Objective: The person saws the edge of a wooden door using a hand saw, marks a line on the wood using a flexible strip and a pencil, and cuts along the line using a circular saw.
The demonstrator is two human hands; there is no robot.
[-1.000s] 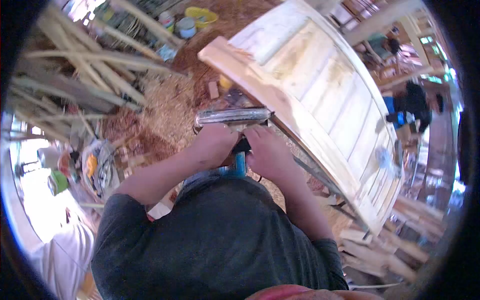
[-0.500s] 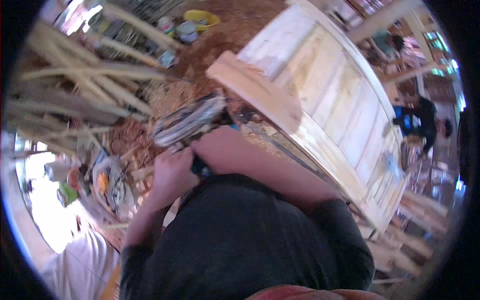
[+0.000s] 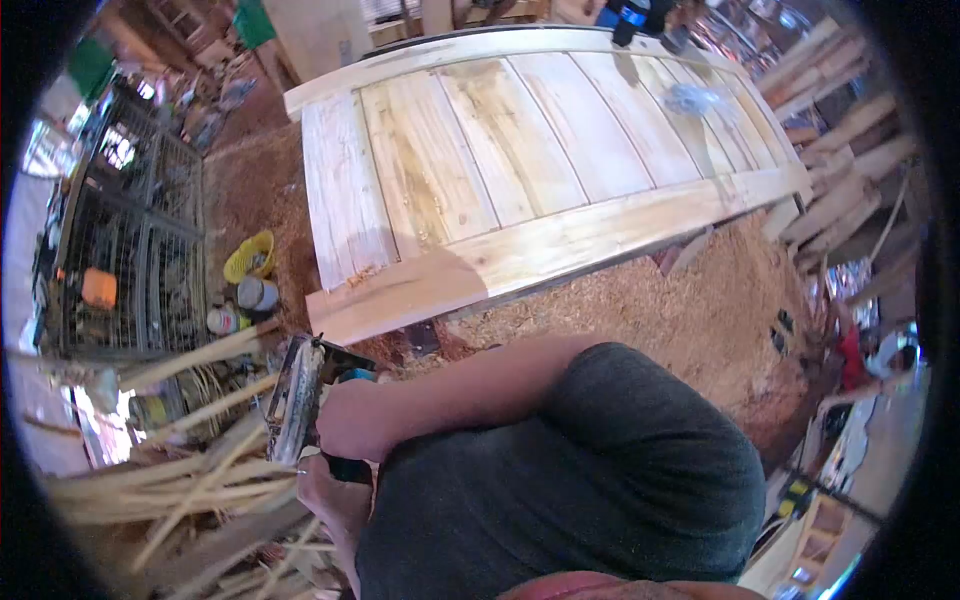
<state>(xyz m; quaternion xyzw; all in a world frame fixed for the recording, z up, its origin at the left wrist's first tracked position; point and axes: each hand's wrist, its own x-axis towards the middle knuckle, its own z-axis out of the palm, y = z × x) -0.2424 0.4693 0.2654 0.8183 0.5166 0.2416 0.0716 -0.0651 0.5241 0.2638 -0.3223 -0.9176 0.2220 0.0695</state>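
Observation:
An electric planer (image 3: 296, 398) with a long, scuffed metal sole and bits of teal casing is held at the left of my body, its sole facing outward. My right hand (image 3: 352, 420) is closed round its body, with the fingers largely hidden behind the wrist. Just below, my left hand (image 3: 335, 492) is closed on the planer's dark rear part. Beyond the tool lies a large panel of pale planks (image 3: 520, 150) in a wooden frame. The near frame board (image 3: 400, 300) has its end close to the planer but apart from it.
Shavings (image 3: 640, 310) cover the ground beside the panel. Long sticks (image 3: 200, 480) are piled at the lower left, near my hands. A yellow basin (image 3: 249, 257) and a white bucket (image 3: 257, 293) stand beyond. A metal grille (image 3: 140, 230) is at left; a person (image 3: 640, 15) is across the panel.
My view has swung round, so the panel now lies across the top and my hands sit further left and lower. The planer stays in both hands, now more upright in view.

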